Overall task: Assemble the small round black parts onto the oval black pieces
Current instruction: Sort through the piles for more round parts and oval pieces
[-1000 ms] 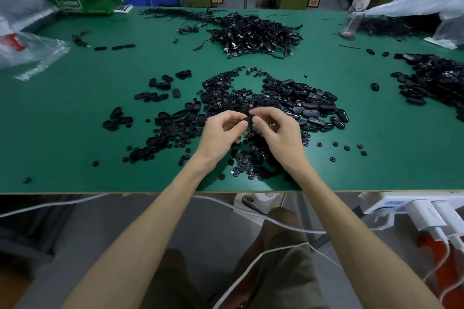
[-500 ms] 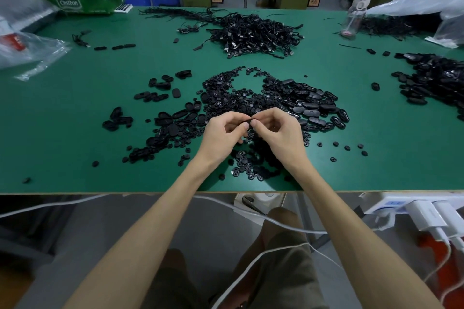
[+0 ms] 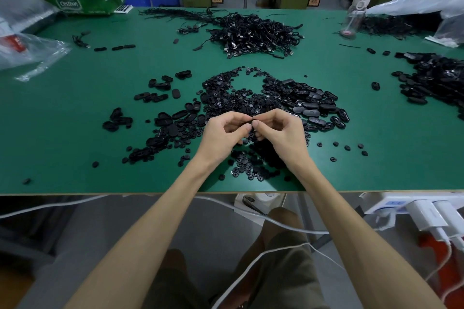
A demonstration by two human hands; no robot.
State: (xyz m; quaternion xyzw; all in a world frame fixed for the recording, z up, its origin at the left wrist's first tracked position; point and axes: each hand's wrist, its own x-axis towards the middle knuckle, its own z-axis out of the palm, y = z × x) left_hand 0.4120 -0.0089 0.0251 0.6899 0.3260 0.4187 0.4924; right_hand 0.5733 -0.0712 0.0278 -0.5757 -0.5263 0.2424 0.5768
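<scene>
Left hand [image 3: 223,133]: fingers curled in, thumb and forefinger tips pinching one end of a little black piece [image 3: 248,121], held up just above the table.
Right hand [image 3: 281,133]: same deal mirrored, fingers curled, thumb and forefinger pinched onto the other end, so both hands' fingertips meet right at it.
Black piece: mostly buried between the fingertips, so honestly can't tell if it's an oval, a round one, or both pressed together.
Small round parts [image 3: 251,168]: loose scatter on the mat right under the wrists, with more heaped behind the hands and a few strays off to the right near the front edge.
Oval pieces [image 3: 308,108]: stacked up just behind and right of the right hand.
More ovals [image 3: 170,120]: spread out in small clumps to the left of the left hand.
Table [image 3: 75,113]: green top, and the front edge runs under both forearms.
Cable heap [image 3: 253,32]: big black tangle further back in the middle.
Right-side pile [image 3: 437,75]: another big batch of black pieces, well apart from the hands.
Bottle [image 3: 354,17]: clear, pale cap, upright at the far right.
Plastic bag [image 3: 30,52]: crumpled clear one at the far left.
</scene>
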